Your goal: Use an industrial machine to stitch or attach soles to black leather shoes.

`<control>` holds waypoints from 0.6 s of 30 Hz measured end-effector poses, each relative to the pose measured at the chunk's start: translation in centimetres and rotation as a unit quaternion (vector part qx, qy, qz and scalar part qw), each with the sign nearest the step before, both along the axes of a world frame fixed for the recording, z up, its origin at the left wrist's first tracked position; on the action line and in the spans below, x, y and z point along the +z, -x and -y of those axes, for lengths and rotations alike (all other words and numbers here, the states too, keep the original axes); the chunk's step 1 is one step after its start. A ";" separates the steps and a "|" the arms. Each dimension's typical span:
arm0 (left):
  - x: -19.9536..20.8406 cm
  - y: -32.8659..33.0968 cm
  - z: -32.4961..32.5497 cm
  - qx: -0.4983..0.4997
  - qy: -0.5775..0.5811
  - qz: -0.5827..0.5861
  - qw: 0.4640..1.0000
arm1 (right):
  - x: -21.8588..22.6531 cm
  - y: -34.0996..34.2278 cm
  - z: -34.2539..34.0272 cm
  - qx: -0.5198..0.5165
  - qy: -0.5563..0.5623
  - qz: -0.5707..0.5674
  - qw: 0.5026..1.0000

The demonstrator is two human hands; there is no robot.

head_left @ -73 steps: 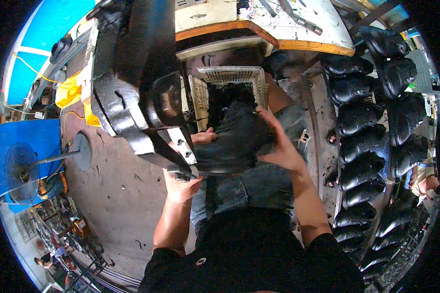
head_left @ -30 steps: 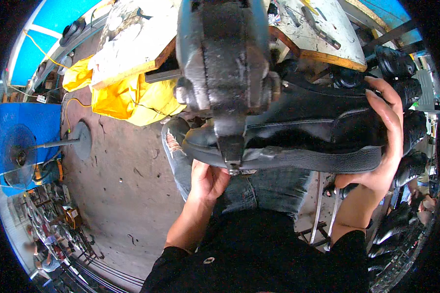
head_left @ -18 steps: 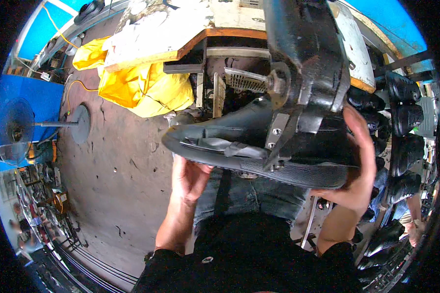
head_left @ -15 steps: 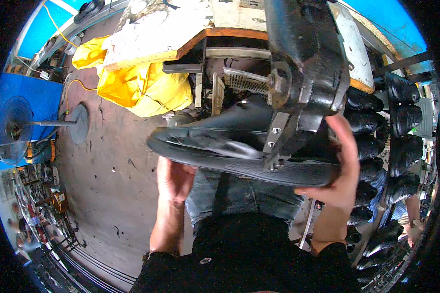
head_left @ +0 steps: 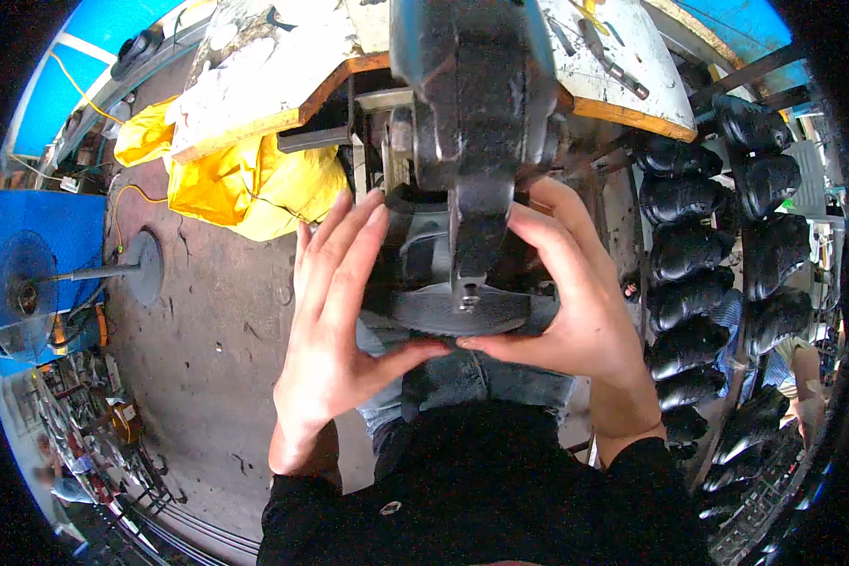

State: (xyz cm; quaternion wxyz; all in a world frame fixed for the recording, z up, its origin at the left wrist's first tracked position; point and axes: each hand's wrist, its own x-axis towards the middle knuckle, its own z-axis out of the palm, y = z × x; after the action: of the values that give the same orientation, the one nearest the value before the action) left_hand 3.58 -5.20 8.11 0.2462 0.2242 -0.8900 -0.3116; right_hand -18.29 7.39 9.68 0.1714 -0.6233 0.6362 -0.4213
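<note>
A black shoe [head_left: 423, 309] is seen end-on under the heavy dark arm of a machine [head_left: 472, 123], its thick ridged sole curving toward me. The machine's narrow metal tip reaches down to the rim of the sole. My left hand [head_left: 325, 311] is cupped along the shoe's left side, fingers long and nearly straight, thumb at the sole's lower edge. On the other side my right hand [head_left: 585, 311] curls around the shoe, its thumb meeting the sole near the left thumb. The machine arm hides much of the shoe's upper and some right fingertips.
White worktables with orange edges [head_left: 245, 132] stand beyond the machine, a hand tool [head_left: 623, 71] on the right one. A yellow sack [head_left: 255, 193] hangs at the left one. Racks of black shoes [head_left: 684, 250] line the right side. A standing fan [head_left: 33, 283] is at far left.
The shoe has turned from lying sideways to end-on toward me. My left hand has come up along its side, and the right hand has shifted left. The view has shifted too.
</note>
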 end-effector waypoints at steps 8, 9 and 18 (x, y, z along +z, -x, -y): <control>-6.0 -3.3 1.3 0.104 -0.336 -0.188 0.917 | -5.4 4.4 -5.4 -0.064 0.084 0.140 0.984; -6.0 -3.3 1.2 0.086 -0.372 -0.216 0.899 | -5.5 4.3 -5.7 -0.068 0.114 0.144 0.981; -6.0 -0.6 -0.1 0.119 -0.348 -0.287 0.885 | -2.1 4.4 -6.2 -0.140 0.165 0.132 0.967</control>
State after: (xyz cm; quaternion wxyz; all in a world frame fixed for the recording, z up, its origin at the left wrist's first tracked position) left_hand 4.22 -5.06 2.09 0.4323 0.3007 -0.5816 -0.6200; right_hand -22.66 13.63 7.57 0.0877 -0.4866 0.6107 -0.6185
